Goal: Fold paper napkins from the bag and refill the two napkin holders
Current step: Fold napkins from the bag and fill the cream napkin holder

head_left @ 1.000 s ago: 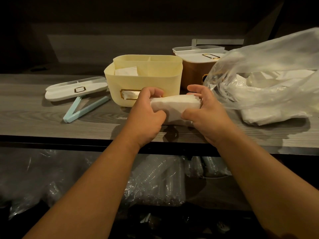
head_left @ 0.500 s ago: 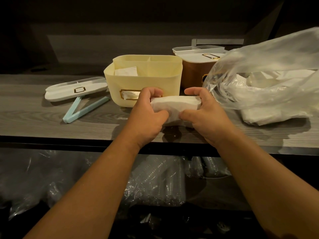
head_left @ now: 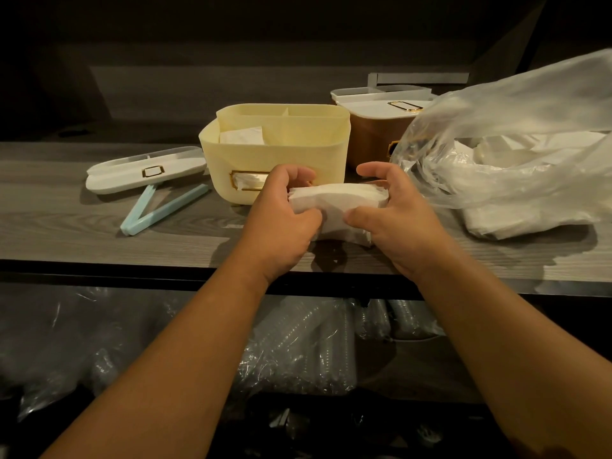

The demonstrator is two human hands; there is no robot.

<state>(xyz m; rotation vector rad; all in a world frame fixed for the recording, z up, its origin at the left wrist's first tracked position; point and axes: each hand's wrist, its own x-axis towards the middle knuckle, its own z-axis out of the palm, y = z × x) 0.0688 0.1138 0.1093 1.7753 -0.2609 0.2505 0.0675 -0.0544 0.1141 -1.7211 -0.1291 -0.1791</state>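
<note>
Head view: right hand [head_left: 394, 213] index finger newly lifted

I hold a folded white napkin stack [head_left: 337, 207] at centre. The open yellow holder [head_left: 281, 154] sits just behind at 12 o'clock, napkins in its left compartment. The lidded brown holder [head_left: 371, 140] stands at 1 o'clock, the clear bag [head_left: 516, 144] at 3 o'clock.

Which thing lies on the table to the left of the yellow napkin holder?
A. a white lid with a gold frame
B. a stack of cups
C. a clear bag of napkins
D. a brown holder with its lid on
A: the white lid lies flat on the table left of the yellow napkin holder, with a light blue clip just in front of it.
</note>
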